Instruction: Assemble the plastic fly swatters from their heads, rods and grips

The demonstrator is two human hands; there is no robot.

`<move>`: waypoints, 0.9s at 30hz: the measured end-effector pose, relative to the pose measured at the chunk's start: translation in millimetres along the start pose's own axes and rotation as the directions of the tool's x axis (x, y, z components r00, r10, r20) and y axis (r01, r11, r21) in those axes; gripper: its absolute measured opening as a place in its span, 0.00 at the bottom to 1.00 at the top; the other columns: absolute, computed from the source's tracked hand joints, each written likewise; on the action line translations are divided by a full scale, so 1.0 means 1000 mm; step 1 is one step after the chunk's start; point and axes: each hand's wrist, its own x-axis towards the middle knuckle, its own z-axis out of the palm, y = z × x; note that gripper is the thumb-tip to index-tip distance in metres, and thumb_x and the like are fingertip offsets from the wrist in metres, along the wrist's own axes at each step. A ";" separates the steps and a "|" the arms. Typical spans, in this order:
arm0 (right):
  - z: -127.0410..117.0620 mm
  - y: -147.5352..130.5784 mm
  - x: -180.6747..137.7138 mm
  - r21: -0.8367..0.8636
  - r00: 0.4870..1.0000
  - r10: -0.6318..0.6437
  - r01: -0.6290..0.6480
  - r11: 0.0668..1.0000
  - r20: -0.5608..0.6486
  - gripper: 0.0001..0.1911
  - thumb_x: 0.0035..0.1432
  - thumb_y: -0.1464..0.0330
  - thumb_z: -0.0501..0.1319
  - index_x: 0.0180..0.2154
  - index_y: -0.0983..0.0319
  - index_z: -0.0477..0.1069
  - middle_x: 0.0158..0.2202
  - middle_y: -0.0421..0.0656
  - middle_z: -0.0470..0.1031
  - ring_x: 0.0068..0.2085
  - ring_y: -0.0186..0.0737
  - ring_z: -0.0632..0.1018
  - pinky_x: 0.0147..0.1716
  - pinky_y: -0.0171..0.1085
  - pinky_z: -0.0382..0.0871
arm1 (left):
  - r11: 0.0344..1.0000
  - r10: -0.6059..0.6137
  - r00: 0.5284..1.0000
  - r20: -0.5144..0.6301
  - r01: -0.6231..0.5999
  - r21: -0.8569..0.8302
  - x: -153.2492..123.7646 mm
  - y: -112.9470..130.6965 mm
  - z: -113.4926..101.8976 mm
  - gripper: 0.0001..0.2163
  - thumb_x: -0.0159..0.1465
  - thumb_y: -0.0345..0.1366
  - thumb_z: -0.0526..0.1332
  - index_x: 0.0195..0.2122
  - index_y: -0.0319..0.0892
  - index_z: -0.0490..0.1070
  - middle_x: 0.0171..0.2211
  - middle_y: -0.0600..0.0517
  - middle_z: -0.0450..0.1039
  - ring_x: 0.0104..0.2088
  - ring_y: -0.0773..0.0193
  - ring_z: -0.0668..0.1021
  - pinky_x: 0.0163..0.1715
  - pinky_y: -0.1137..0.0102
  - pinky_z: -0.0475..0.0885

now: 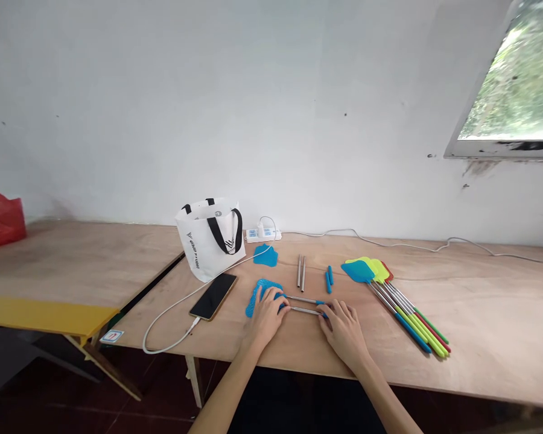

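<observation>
Lower centre: left hand point(266, 316) and right hand point(341, 328) each pinch an end of thin silver metal rod point(304, 310), beside blue mesh swatter head point(257, 296). Assembled multicoloured swatters point(405, 304) centre right; two loose rods point(301, 272) and blue grip sleeves point(329, 278) unassembled.

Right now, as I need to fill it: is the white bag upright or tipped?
Upright: the white bag stands on its base, mouth facing up.

Only bare hands and forearms of the person show. The left hand point(266, 316) and the right hand point(344, 328) are slim and long-fingered. Both forearms are slender and uncovered right to the near edge. Whether the dark patch between them is clothing cannot be told.
</observation>
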 end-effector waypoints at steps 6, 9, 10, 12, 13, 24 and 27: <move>-0.004 -0.009 0.001 0.058 0.997 -0.024 0.020 0.998 0.071 0.11 0.72 0.66 0.50 0.40 0.57 0.71 0.37 0.43 0.77 0.38 0.44 0.77 0.38 0.40 0.64 | 0.999 -0.045 0.998 0.052 0.046 -0.003 -0.005 0.022 0.005 0.11 0.72 0.41 0.59 0.34 0.44 0.74 0.35 0.50 0.78 0.38 0.56 0.79 0.40 0.65 0.69; -0.005 -0.013 0.000 0.141 0.984 -0.087 0.065 0.988 0.156 0.11 0.72 0.67 0.51 0.37 0.57 0.68 0.34 0.40 0.78 0.33 0.41 0.79 0.32 0.37 0.62 | 0.999 -0.012 0.979 0.202 0.005 0.036 -0.011 0.042 0.011 0.13 0.73 0.38 0.55 0.32 0.44 0.74 0.33 0.49 0.79 0.35 0.56 0.80 0.34 0.66 0.66; -0.005 -0.014 0.000 0.150 0.981 -0.096 0.070 0.986 0.171 0.11 0.72 0.68 0.51 0.37 0.57 0.68 0.33 0.39 0.79 0.32 0.40 0.79 0.31 0.37 0.62 | 0.999 0.004 0.975 0.224 -0.016 0.051 -0.013 0.046 0.013 0.12 0.72 0.36 0.55 0.33 0.43 0.74 0.34 0.48 0.80 0.37 0.55 0.80 0.34 0.66 0.66; -0.005 -0.014 -0.001 0.153 0.980 -0.087 0.060 0.986 0.178 0.10 0.72 0.69 0.51 0.37 0.57 0.68 0.34 0.39 0.79 0.33 0.40 0.80 0.31 0.36 0.61 | 0.997 0.016 0.972 0.236 -0.033 0.066 -0.014 0.053 0.014 0.10 0.71 0.33 0.56 0.34 0.43 0.74 0.36 0.47 0.80 0.39 0.55 0.81 0.35 0.66 0.66; -0.005 -0.014 -0.001 0.154 0.981 -0.078 0.051 0.987 0.178 0.10 0.72 0.69 0.51 0.37 0.57 0.68 0.34 0.40 0.80 0.33 0.40 0.80 0.31 0.36 0.61 | 0.998 0.012 0.971 0.240 -0.028 0.064 -0.014 0.054 0.014 0.10 0.71 0.33 0.56 0.34 0.43 0.74 0.36 0.48 0.80 0.39 0.55 0.81 0.35 0.66 0.66; -0.005 -0.014 0.001 0.130 0.979 -0.071 0.047 0.990 0.190 0.10 0.72 0.69 0.51 0.37 0.57 0.68 0.33 0.40 0.80 0.33 0.40 0.80 0.30 0.35 0.60 | 0.999 -0.038 0.960 0.276 0.027 0.043 -0.011 0.056 0.004 0.12 0.72 0.35 0.55 0.33 0.44 0.75 0.37 0.50 0.81 0.39 0.57 0.81 0.35 0.68 0.64; -0.004 -0.013 0.000 0.133 0.983 -0.098 0.077 0.988 0.155 0.11 0.72 0.69 0.50 0.36 0.57 0.68 0.34 0.41 0.80 0.32 0.39 0.80 0.30 0.35 0.61 | 0.999 -0.033 0.963 0.269 0.022 0.041 -0.012 0.056 0.005 0.12 0.73 0.35 0.55 0.34 0.44 0.75 0.37 0.49 0.81 0.40 0.56 0.81 0.35 0.68 0.64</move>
